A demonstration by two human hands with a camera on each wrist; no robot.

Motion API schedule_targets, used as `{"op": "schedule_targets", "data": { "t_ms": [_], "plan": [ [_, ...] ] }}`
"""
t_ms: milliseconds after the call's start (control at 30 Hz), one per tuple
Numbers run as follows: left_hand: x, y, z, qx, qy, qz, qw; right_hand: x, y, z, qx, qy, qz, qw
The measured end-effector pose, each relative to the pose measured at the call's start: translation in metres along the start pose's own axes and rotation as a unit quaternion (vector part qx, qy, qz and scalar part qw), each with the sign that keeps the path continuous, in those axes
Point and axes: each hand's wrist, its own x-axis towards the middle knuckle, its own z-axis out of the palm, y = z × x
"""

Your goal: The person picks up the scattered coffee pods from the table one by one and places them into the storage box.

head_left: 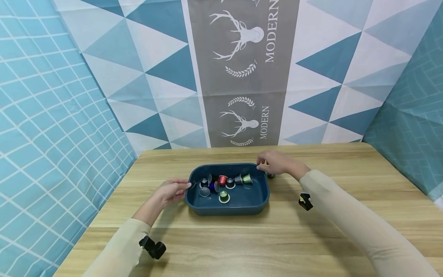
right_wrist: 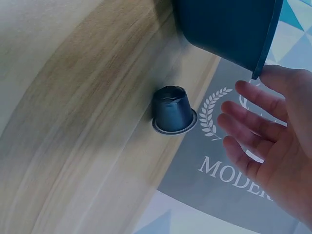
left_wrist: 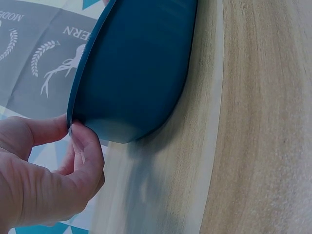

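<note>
A dark blue oblong bin (head_left: pixel 226 211) with rounded corners stands on the table, holding several coffee capsules. Among them are a red capsule (head_left: pixel 222 180), a green capsule (head_left: pixel 224 196) and a blue capsule (head_left: pixel 214 186). My left hand (head_left: pixel 171 191) pinches the rim at the left end between thumb and fingers, plain in the left wrist view. At the far right corner, my right hand (head_left: pixel 275 162) has its thumb and index finger at the rim, the other fingers spread loosely. Below that hand, outside the bin, one dark capsule (right_wrist: pixel 173 109) rests on its wide flange.
The wooden table (head_left: pixel 221 246) reaches back to a wall covering (head_left: pixel 242 84) with triangles and deer heads. Blue checked cloth (head_left: pixel 45 134) hangs along the left side, and teal cloth (head_left: pixel 408 111) on the right. A small black camera (head_left: pixel 152 247) is strapped to the left sleeve.
</note>
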Motion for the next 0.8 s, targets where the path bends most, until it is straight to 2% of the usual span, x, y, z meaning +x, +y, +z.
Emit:
{"op": "schedule_targets", "data": {
  "t_ms": [400, 633, 800],
  "plan": [
    [-0.001, 0.003, 0.000, -0.004, 0.001, -0.002, 1.0000, -0.007, 0.015, 0.006, 0.015, 0.004, 0.032, 0.9994],
    [-0.001, 0.005, 0.000, -0.002, 0.001, -0.003, 1.0000, -0.010, 0.021, 0.009, -0.005, 0.003, 0.018, 0.9998],
    [-0.002, 0.003, 0.002, 0.000, -0.003, -0.003, 1.0000, -0.014, 0.028, 0.019, -0.016, 0.002, 0.000, 0.9999]
  ]
}}
